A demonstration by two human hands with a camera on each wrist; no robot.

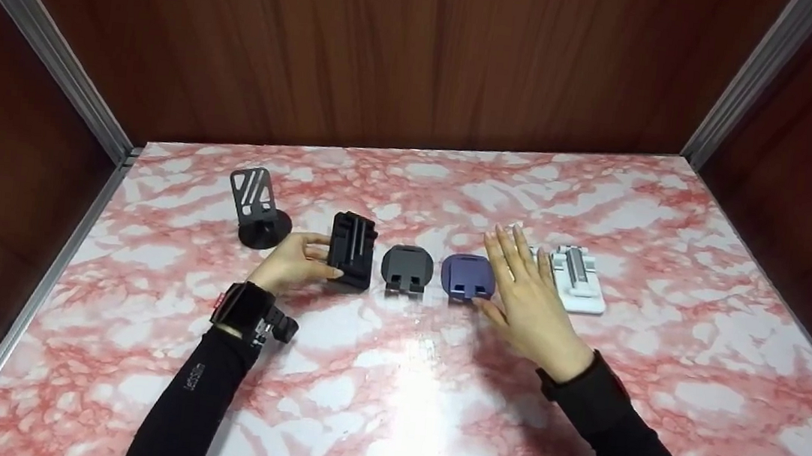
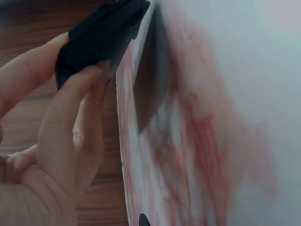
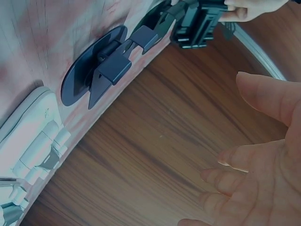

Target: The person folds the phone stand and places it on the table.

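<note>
My left hand (image 1: 291, 263) pinches a black folded phone stand (image 1: 352, 249) between thumb and fingers. In the left wrist view that black stand (image 2: 101, 40) is raised off the table, with a dark shadow beneath it. My right hand (image 1: 531, 311) hovers with its fingers straight and spread, holding nothing. Just left of its fingertips lies a purple round-based phone stand (image 1: 468, 276). To its right is a white folded phone stand (image 1: 578, 280). A second white stand (image 3: 11, 202) shows in the right wrist view, mostly hidden behind my right hand in the head view.
A grey round-based phone stand (image 1: 407, 268) lies between the black and purple ones. At the left stands an upright black phone stand (image 1: 257, 205) with a slotted plate. Brown wood-grain panels (image 1: 424, 56) enclose the red-and-white marbled table (image 1: 341, 417) at the back and sides.
</note>
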